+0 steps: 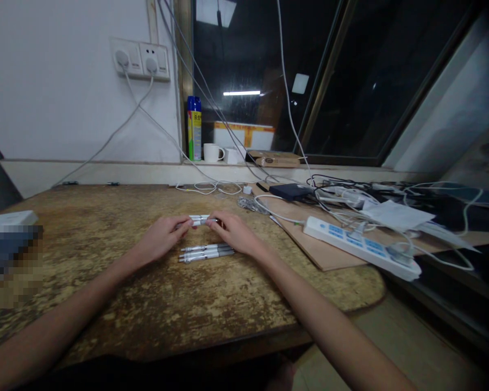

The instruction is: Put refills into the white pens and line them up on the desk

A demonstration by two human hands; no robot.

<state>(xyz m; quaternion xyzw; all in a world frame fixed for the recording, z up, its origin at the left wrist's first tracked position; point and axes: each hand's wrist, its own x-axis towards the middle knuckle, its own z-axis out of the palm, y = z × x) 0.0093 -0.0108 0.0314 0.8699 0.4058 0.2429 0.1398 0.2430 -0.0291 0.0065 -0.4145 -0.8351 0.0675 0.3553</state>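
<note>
Between my two hands, white pens (199, 220) lie crosswise, a small bundle whose exact number I cannot make out. My left hand (167, 233) pinches their left end with thumb and fingers. At the right end, the fingers of my right hand (230, 231) are closed on the same pens. Just nearer to me, several more white and silver pens (206, 252) rest side by side on the worn wooden table (155, 304). The tips of the held pens are partly hidden by my fingers.
To the right, a white power strip (362, 247) lies across a brown board (309, 244) among tangled cables and papers (399, 214). A dark flat box (291, 191) sits behind. A spray can (194, 130) and white mug (212, 152) stand on the windowsill.
</note>
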